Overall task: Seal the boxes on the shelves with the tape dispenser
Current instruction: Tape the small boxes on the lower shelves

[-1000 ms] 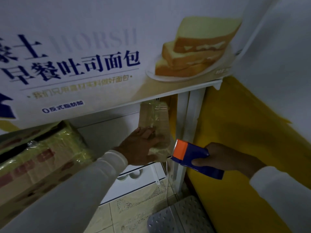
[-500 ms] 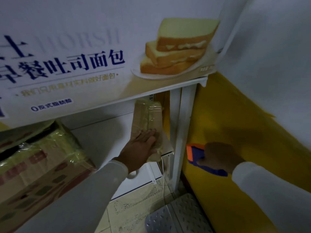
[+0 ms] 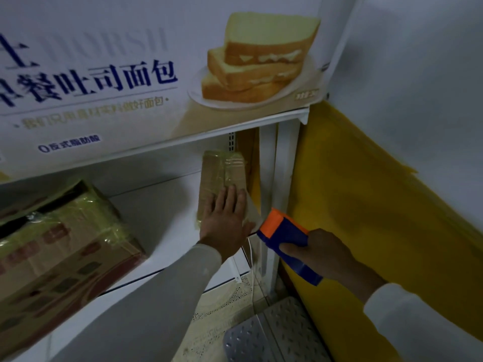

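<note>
Head view, the only one: small box lies flat on the white shelf, pushed toward the shelf's right end, just beside the upright post. Glossy clear tape already crosses its far half. The left hand rests on the near half of that box, fingers straight and together, pressing down rather than gripping. The right hand is curled round the handle of the blue tape dispenser, whose orange head points at the box's near right corner — close to it, though whether the head touches the cardboard cannot be told from here.

At the left end of the same shelf sits a larger carton, heavily wrapped in tape, with a dark gap showing along its top. Above the shelf hangs a printed bread banner; to the right of the post a yellow sheet covers the wall.

Judging by this, the step in hand is steadying the small box for another strip. The next move likely calls for seating the orange head on the near edge, keeping the left hand's pressure so the light box does not slide, then drawing the dispenser along the seam — with the flat fingers out of the tape's path.
</note>
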`<state>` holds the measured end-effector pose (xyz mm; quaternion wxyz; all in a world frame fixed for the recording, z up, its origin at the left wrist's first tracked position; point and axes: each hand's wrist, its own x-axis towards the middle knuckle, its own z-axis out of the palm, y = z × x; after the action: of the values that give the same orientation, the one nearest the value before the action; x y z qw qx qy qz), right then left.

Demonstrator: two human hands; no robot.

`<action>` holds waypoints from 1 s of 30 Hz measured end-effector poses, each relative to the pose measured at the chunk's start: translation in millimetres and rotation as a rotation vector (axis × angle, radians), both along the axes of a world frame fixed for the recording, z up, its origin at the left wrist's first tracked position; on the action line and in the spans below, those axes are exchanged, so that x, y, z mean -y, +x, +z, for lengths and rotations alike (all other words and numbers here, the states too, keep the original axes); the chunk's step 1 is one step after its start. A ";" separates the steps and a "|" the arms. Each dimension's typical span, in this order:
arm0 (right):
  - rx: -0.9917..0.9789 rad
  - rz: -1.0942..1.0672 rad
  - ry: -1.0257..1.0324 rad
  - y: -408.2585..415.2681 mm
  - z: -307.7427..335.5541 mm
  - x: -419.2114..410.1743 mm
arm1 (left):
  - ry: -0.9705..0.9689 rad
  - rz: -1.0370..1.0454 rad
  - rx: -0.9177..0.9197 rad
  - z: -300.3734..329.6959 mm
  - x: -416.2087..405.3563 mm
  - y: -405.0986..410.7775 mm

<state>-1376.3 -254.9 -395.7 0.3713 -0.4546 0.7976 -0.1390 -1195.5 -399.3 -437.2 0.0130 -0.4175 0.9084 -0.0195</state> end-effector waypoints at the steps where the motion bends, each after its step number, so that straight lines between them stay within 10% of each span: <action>1: 0.020 -0.018 -0.009 0.6 0.2 -1.9 | 0.013 0.015 0.007 0.9 -1.8 -0.6; 30: 0.279 -0.016 -0.194 57.6 46.8 -7.2 | 0.125 -0.004 -0.070 67.2 -29.7 118.2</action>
<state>-1318.7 -247.6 -348.9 0.4317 -0.4584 0.7246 -0.2799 -1077.3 -369.7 -370.1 0.0072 -0.4143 0.9086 0.0521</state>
